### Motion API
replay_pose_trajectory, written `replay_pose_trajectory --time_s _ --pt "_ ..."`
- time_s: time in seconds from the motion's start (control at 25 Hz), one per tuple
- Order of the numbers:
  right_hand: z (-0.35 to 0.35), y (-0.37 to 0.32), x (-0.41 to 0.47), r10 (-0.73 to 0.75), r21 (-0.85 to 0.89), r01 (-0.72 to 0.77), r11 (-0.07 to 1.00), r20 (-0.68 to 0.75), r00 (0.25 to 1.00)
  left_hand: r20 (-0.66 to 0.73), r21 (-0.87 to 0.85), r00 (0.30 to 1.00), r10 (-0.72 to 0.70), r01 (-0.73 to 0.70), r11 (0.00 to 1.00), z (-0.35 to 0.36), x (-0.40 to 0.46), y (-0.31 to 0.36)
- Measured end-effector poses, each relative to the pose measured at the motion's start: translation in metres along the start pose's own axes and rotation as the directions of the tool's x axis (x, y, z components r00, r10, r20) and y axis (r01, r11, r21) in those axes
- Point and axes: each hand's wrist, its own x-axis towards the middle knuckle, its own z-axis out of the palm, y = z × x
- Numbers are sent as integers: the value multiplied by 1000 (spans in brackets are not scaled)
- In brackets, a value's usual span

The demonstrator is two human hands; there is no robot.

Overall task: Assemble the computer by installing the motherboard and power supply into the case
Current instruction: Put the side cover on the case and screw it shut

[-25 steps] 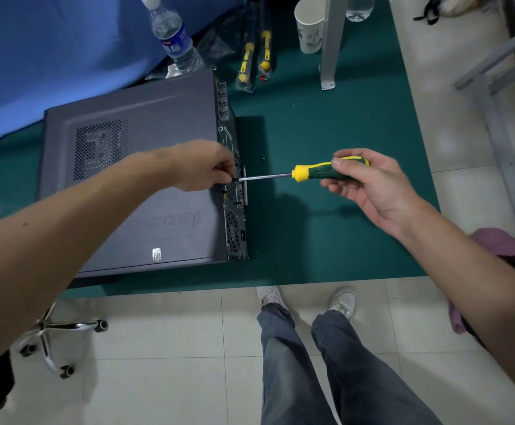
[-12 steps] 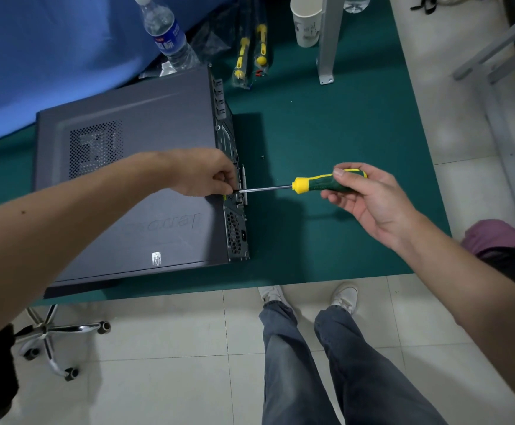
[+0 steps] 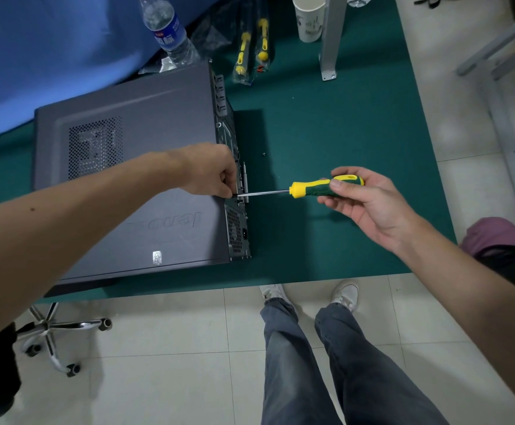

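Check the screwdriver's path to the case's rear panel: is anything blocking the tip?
Nothing visible blocks it. The screwdriver, held in the right hand, runs clear over the mat to the rear panel. The left hand pinches at the tip there, hiding the contact point.

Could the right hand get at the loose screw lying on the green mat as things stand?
Probably yes, once freed: the screw lies in the open on the mat with nothing over it, but the right hand is holding the screwdriver.
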Motion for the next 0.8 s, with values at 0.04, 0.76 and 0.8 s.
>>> replay_pose_trajectory --time_s 0.04,0.76,0.8 --pt "1 1 0 1 0 -1 1000 0 1000 5 7 1000 -6 6 1000 -1 0 1" --pt "-3 -12 7 -24 -249 45 968 85 996 -590 -581 690 -419 -3 814 68 -39 -19" --pt "-2 -14 8 -32 -318 53 947 71 997 -621 -571 620 -479 61 819 81 -39 -18"
